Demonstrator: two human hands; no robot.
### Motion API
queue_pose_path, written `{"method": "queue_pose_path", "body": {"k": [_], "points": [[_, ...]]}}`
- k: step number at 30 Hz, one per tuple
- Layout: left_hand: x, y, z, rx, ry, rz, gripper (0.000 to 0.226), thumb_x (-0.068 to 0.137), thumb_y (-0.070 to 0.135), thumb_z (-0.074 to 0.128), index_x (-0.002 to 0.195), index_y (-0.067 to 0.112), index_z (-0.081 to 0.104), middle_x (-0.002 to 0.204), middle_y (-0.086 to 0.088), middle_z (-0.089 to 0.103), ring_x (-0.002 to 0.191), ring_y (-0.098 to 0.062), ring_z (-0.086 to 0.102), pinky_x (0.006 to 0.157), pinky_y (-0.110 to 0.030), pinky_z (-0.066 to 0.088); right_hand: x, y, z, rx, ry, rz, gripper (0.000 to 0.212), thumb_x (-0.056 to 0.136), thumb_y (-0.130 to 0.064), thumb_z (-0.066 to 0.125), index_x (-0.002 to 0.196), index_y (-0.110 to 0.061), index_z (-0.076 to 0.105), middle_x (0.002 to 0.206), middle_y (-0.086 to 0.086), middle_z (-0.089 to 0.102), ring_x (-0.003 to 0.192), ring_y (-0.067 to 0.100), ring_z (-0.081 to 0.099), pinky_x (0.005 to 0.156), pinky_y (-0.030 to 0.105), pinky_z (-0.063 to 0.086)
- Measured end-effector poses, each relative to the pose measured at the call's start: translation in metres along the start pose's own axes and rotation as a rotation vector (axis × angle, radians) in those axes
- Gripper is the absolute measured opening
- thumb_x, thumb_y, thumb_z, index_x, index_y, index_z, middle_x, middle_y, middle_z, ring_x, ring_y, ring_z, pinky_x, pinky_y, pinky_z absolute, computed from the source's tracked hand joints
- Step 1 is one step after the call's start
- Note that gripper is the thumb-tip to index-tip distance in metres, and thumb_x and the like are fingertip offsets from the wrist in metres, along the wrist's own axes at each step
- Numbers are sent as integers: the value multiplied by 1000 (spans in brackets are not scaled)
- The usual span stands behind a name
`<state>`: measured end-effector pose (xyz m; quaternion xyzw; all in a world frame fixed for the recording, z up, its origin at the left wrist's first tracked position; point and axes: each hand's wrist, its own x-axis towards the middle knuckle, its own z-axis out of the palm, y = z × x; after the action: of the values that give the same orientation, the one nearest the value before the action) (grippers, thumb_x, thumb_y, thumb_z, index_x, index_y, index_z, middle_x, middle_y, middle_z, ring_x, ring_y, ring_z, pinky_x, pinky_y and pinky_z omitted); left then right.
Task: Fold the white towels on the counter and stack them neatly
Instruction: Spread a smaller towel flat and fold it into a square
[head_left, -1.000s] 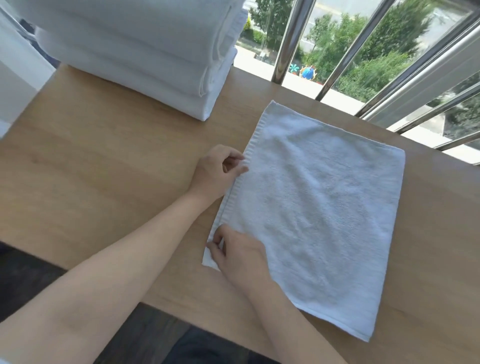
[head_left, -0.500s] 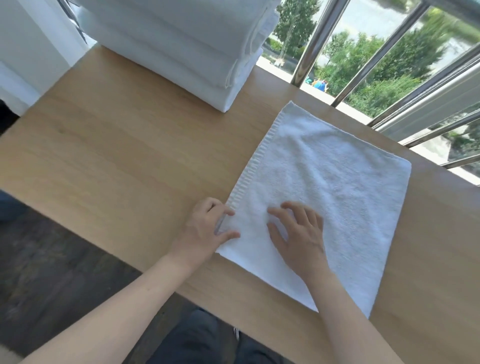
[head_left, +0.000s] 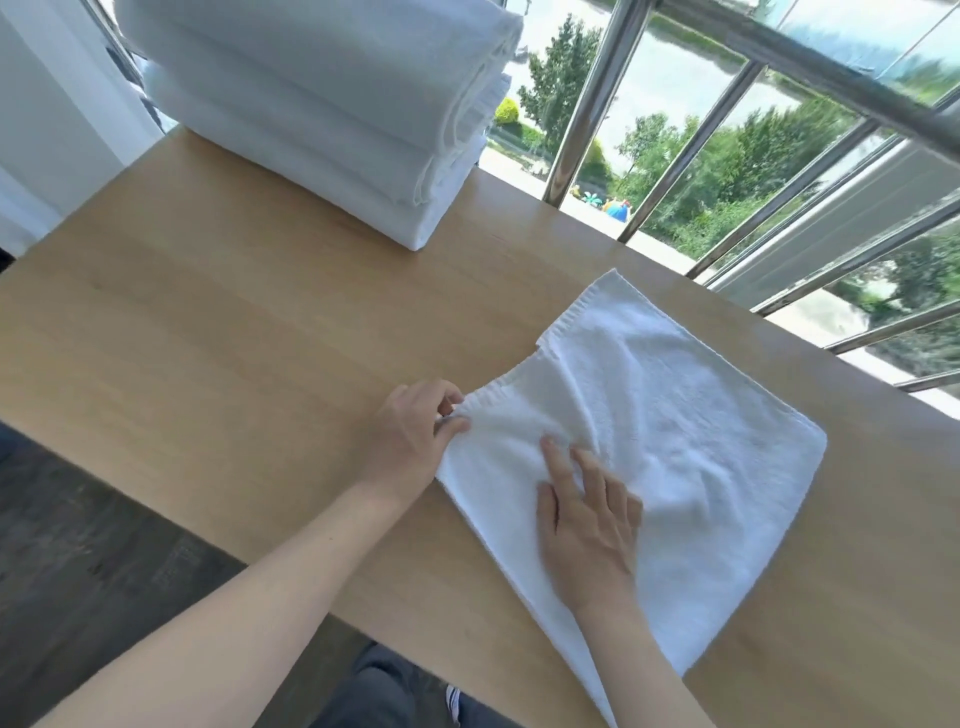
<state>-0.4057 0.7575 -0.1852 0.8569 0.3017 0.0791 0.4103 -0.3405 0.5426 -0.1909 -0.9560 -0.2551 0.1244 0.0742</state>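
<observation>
A white towel (head_left: 691, 415) lies on the wooden counter (head_left: 234, 353), right of centre, its near-left part lifted and wrinkled. My left hand (head_left: 410, 436) pinches the towel's left edge between thumb and fingers and pulls it up off the wood. My right hand (head_left: 587, 525) lies flat on the towel's near part with fingers spread, pressing it down. A stack of folded white towels (head_left: 332, 104) stands at the far left of the counter.
Slanted metal railing bars (head_left: 587, 98) run along the counter's far edge, with trees and a street outside. The counter's near edge drops to a dark floor (head_left: 78, 545). A white wall (head_left: 47, 104) stands at the far left.
My left hand has lifted the towel's left edge and begun drawing it toward the right, bunching the cloth. My right hand stays pressed on the near part. The view shifted left.
</observation>
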Motion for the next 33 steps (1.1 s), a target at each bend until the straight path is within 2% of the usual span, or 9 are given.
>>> {"method": "queue_pose_path", "body": {"k": [3, 7, 9, 11, 14, 18, 22, 27, 33], "points": [[14, 8, 5, 82, 38, -18, 23, 87, 38, 75, 99, 23, 65, 90, 9, 58, 94, -18, 50, 82, -36, 45, -8, -13, 2, 41, 29, 62, 54, 99, -49, 33, 151, -39, 38, 146, -2, 42, 125, 21, 36, 103, 39, 28], [-6, -2, 5, 201, -9, -9, 37, 81, 51, 78, 106, 27, 67, 99, 10, 59, 97, -16, 49, 80, -29, 39, 9, -1, -8, 124, 177, -2, 50, 97, -41, 37, 140, -24, 55, 138, 5, 54, 121, 31, 53, 97, 49, 42], [-14, -9, 5, 229, -21, 26, 36, 84, 46, 76, 110, 23, 69, 102, 8, 61, 99, -19, 51, 80, -25, 34, 22, 12, -12, 88, 148, -38, 49, 99, -39, 37, 144, -27, 51, 152, 3, 47, 138, 29, 43, 109, 50, 32], [-8, -11, 4, 199, -9, 35, 29, 88, 40, 74, 108, 20, 71, 100, 7, 62, 101, -20, 51, 80, -22, 32, 31, 28, -10, 53, 44, -57, 54, 101, -43, 32, 154, -36, 34, 165, -4, 25, 154, 20, 17, 122, 45, 12], [22, -4, 5, 214, 0, 65, 18, 91, 38, 71, 98, 22, 73, 96, 8, 65, 98, -20, 52, 82, -35, 45, 33, 45, -4, 3, -9, -13, 58, 100, -53, 15, 158, -46, 10, 168, -14, 0, 155, 10, -7, 124, 38, -4], [70, 18, 12, 303, 26, 121, 23, 87, 43, 74, 95, 22, 75, 91, 5, 69, 93, -25, 54, 80, -37, 42, 31, 39, 0, 8, 46, 167, 62, 97, -56, 6, 158, -46, 5, 168, -13, -3, 155, 10, -7, 122, 36, -4], [59, 37, 31, 398, 104, 182, 38, 91, 47, 65, 116, 19, 67, 116, 1, 64, 104, -28, 53, 86, -40, 37, 23, 28, 6, 24, 101, 295, 61, 99, -53, 10, 159, -42, 7, 169, -8, 1, 156, 15, 0, 123, 40, -1], [38, 27, 51, 411, -49, 196, 61, 96, 48, 33, 139, 11, 54, 148, -5, 50, 128, -30, 47, 103, -44, 37, 23, 24, 12, 34, 155, 409, 62, 99, -52, 13, 159, -39, 14, 169, -6, 7, 155, 18, 7, 124, 47, 4], [100, 37, 66, 473, -27, 459, 51, 101, 36, 38, 132, 5, 64, 144, -14, 56, 131, -35, 55, 110, -46, 37, 47, 25, 12, 60, 106, 558, 62, 100, -52, 8, 159, -40, -5, 168, -7, -10, 155, 18, -9, 122, 47, -9]]}}
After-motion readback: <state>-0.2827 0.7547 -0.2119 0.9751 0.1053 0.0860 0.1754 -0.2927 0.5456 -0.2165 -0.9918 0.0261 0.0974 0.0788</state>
